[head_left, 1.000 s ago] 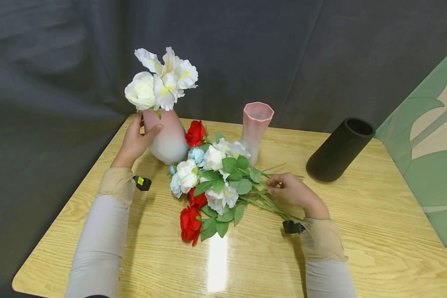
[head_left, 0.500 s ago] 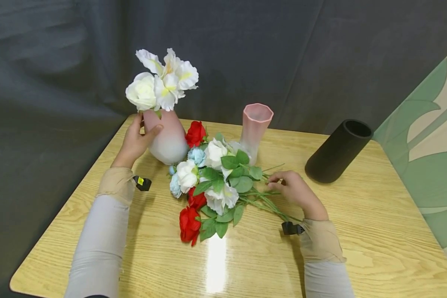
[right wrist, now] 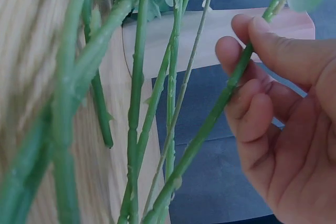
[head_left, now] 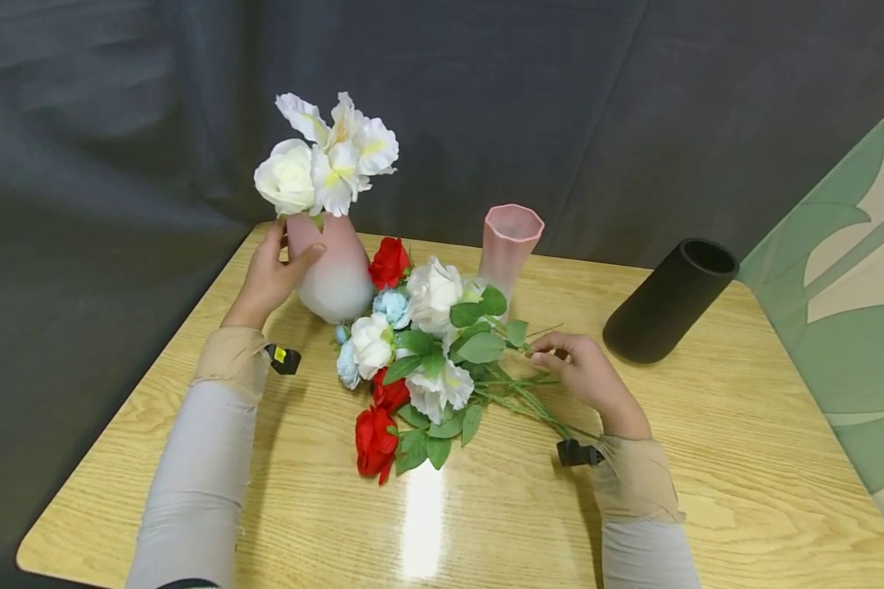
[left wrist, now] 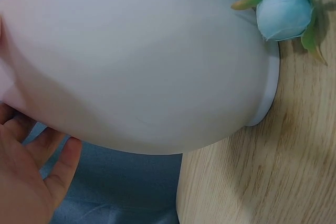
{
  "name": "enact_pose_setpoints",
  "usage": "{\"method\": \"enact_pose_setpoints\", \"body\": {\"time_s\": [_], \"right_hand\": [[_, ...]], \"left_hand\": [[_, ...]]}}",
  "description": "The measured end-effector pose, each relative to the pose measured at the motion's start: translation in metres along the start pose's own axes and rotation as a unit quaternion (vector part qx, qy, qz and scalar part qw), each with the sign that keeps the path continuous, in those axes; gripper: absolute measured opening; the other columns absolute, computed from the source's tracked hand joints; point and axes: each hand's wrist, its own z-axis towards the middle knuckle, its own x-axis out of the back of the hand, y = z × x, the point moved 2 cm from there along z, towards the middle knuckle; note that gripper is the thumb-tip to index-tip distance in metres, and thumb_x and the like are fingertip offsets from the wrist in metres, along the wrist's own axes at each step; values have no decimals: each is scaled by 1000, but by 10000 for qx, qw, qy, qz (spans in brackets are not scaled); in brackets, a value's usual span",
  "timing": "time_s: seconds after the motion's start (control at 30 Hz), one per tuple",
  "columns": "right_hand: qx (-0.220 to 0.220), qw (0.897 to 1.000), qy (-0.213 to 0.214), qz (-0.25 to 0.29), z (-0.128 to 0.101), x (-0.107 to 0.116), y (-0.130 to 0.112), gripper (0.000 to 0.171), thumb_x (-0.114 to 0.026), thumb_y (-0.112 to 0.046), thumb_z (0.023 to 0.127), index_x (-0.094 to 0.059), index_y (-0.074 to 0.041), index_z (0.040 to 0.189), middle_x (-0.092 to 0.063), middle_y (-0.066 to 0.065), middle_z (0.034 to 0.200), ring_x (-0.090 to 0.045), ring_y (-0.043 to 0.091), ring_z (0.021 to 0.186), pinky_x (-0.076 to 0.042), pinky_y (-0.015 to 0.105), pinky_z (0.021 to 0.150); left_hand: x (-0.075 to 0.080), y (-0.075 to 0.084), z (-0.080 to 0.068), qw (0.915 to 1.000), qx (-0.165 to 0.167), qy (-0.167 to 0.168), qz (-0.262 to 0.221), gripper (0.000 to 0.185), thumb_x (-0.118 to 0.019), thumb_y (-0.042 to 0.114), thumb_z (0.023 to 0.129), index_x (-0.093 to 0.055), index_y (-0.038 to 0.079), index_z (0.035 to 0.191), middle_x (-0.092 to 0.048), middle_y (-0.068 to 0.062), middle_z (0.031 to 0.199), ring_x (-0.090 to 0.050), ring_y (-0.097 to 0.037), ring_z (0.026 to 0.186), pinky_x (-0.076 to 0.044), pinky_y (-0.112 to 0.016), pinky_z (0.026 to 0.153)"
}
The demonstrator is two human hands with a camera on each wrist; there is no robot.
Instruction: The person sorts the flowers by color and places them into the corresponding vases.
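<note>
Right hand [head_left: 585, 378] pinching 1 stem [right wrist: 210, 124], bloom end pointing left toward vase [head_left: 331, 270]; left hand [head_left: 268, 278] cupped round vase.

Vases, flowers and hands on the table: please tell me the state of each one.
Round pink vase: upright, holds white flowers.
Tall pink vase: upright, empty.
Black vase: tilted, empty.
Flower pile: lying on table.
White rose stem: pinched, lifted.
Left hand: holds round vase.
Right hand: pinches stem.
</note>
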Motion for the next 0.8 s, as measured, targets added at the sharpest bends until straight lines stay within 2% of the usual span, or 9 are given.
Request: {"method": "enact_pose_setpoints", "body": {"time_s": [0.2, 0.47, 0.63, 0.8], "right_hand": [[228, 9994, 243, 42, 0, 0, -2, 13, -65, -3, 94, -73, 0, 104, -72, 18, 106, -57, 21, 82, -45, 26, 61], [387, 9977, 488, 256, -3, 2, -7, 14, -64, -3, 95, -73, 0, 105, -72, 14, 100, -56, 16, 81, -47, 28, 64], [581, 9952, 759, 228, -3, 5, -12, 12, -64, -2, 94, -74, -2, 101, -71, 12, 95, -54, 10, 77, -46, 26, 61], [591, 9929, 1012, 203, -1, 8, -18, 12, -63, -5, 96, -74, -2, 101, -71, 11, 96, -51, 6, 76, -46, 23, 57]], "left_hand": [[0, 0, 0, 10000, 48, -21, 43, 80, -64, 46, 94, -28, 9, 155, -35, -16, 157, -35, -36, 143, -33, -56, 115], [1, 2, 0, 10000, 21, -29, 18, 82, -64, 49, 93, -27, 12, 156, -34, -14, 158, -35, -36, 144, -32, -57, 116], [0, 3, 1, 10000, 19, -53, 20, 81, -64, 47, 94, -27, 11, 156, -34, -14, 158, -35, -36, 144, -33, -56, 116], [1, 2, 0, 9999, 46, -87, -39, 77, -64, 38, 96, -25, 9, 156, -33, -16, 159, -34, -39, 144, -33, -58, 115]]}}
